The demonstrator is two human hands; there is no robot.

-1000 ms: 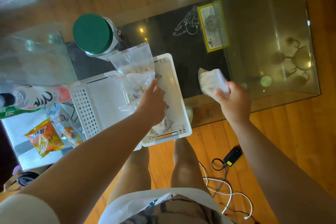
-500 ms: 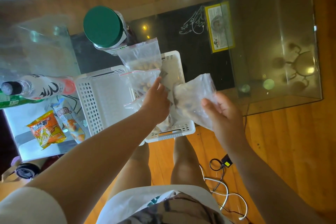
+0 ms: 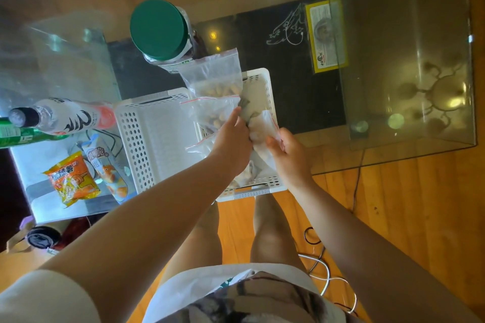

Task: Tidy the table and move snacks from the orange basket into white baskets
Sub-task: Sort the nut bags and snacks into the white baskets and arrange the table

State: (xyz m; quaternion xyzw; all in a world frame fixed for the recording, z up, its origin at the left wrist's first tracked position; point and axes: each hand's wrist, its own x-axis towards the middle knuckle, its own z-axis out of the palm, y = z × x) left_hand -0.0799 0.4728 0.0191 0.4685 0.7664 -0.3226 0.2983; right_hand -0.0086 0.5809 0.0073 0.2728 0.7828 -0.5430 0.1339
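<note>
Clear plastic zip bags of nuts [image 3: 214,86] are standing upright in the right-hand white basket [image 3: 258,86], which is sitting at the near edge of the glass bench [image 3: 409,34] and overhanging it slightly. The right hand [image 3: 287,155] is pinching a pale snack bag [image 3: 263,130] between thumb and fingers, holding it inside this basket. The left hand [image 3: 233,139] is reaching into the same basket with fingers curled among the bags; whether it is gripping one I cannot tell. A second white basket [image 3: 154,136] is lying just beside the first, on its left, touching it. A jar with a green lid [image 3: 158,31] is standing behind the baskets. Near the left edge, a white bottle [image 3: 60,117] is lying on its side, with an orange snack packet [image 3: 72,178] and a blue-white snack packet [image 3: 110,165] lying just beside each other.
</note>
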